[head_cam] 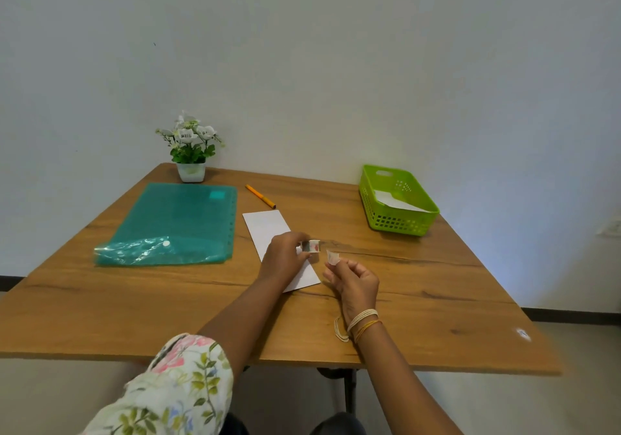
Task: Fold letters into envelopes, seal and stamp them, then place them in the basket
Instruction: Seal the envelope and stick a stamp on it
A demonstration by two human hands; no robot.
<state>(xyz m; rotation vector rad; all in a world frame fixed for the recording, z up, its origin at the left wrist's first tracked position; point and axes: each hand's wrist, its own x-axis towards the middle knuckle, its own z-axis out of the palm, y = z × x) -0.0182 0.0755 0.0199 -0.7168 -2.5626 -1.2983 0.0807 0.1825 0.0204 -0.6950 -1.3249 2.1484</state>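
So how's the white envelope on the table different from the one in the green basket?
The envelope on the table lies flat, partly under the left hand. The envelope in the basket leans tilted inside the green basket, mostly hidden by its wall. Both are white.

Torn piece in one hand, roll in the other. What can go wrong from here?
1. The tape piece pinched in the right hand looks curled, so it may fold onto itself or stick to the fingers before reaching the envelope.
2. The left hand holds the tape roll over the envelope, so nothing pins the envelope down; it may slide when the piece is pressed on.
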